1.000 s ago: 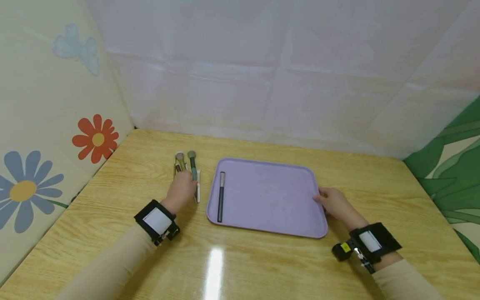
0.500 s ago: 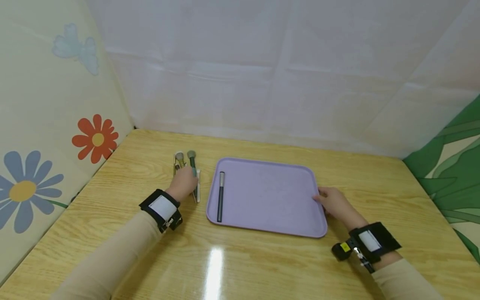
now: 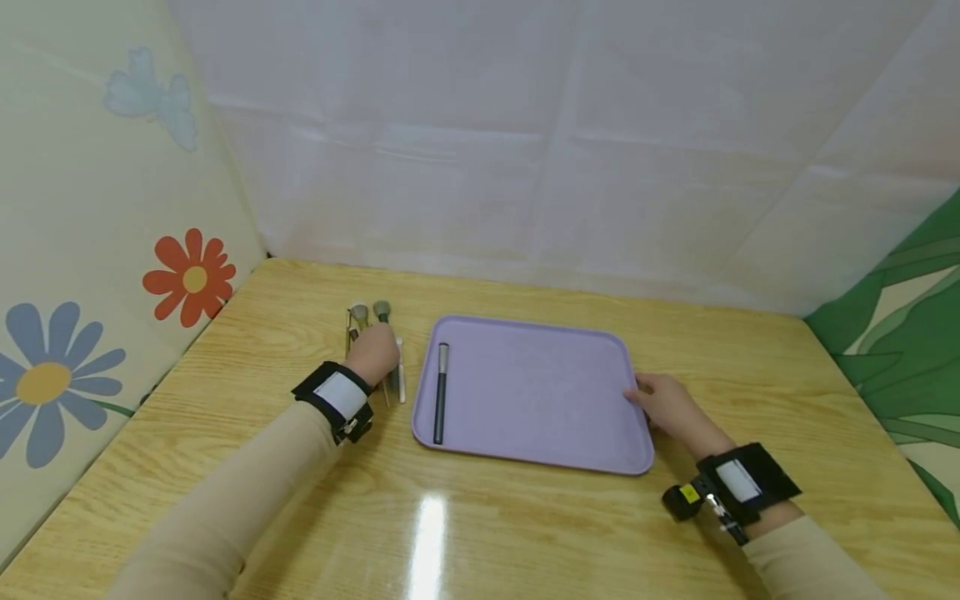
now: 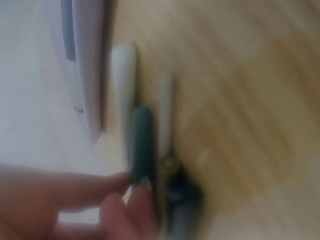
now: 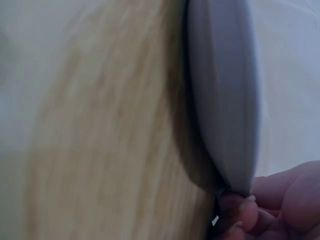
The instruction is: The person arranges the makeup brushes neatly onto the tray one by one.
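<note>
My left hand (image 3: 372, 352) is over a group of makeup brushes left of the tray. Its fingers pinch the green-handled makeup brush (image 4: 143, 142), whose bristle head (image 3: 382, 307) sticks out beyond the hand. A white-handled brush (image 4: 124, 70) lies close beside it, and a brush with a grey-tan head (image 3: 360, 312) is on the other side. My right hand (image 3: 670, 408) grips the right rim of the purple tray (image 3: 540, 392), thumb on top and fingertips beneath the edge. One dark-handled makeup brush (image 3: 440, 400) lies lengthwise along the tray's left side.
The wooden table (image 3: 525, 533) carries the tray and brushes. A pale cloth (image 3: 525, 167) hangs behind it. Printed panels with flowers (image 3: 195, 279) stand at the left, and one with green leaves (image 3: 907, 358) at the right.
My left hand has shifted slightly forward and right over the brushes, its wrist turning. The white-handled brush has slid a little toward the tray. My right hand and the tray are nearly unmoved.
</note>
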`<state>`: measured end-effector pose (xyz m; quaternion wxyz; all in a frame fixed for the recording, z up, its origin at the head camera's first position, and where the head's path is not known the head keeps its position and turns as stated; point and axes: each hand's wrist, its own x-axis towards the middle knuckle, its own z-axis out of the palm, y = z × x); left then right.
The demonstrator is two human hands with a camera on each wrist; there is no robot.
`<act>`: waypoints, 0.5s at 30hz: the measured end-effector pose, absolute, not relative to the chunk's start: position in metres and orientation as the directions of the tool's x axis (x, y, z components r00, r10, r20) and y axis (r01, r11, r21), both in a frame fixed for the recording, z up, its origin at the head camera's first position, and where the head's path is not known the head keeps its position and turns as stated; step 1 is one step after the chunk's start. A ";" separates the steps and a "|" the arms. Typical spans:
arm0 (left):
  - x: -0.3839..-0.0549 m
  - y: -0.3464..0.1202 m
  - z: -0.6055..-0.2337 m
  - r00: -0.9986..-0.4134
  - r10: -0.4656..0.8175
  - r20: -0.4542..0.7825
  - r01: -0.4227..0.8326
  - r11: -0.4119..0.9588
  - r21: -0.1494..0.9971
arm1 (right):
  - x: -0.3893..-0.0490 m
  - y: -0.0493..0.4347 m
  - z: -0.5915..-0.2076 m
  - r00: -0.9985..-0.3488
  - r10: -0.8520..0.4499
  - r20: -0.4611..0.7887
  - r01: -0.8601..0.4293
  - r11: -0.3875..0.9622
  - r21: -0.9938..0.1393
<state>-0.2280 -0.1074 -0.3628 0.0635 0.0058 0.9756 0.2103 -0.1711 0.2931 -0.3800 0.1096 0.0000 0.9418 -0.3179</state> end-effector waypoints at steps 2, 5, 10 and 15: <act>-0.230 -0.107 -0.364 -0.992 0.048 -0.119 -0.003 0.919 0.393 | -0.172 0.294 -0.380 -0.975 -0.068 -0.213 0.076 0.797 -0.599; -0.234 -0.106 -0.365 -0.992 0.058 -0.109 0.011 0.920 0.391 | -0.172 0.294 -0.380 -0.974 -0.066 -0.215 0.079 0.795 -0.602; -0.238 -0.105 -0.366 -0.989 0.069 -0.131 0.009 0.911 0.413 | -0.171 0.294 -0.380 -0.979 -0.073 -0.192 0.060 0.790 -0.610; -0.237 -0.107 -0.366 -0.984 0.059 -0.170 -0.019 0.907 0.421 | -0.170 0.293 -0.381 -0.978 -0.073 -0.196 0.062 0.792 -0.607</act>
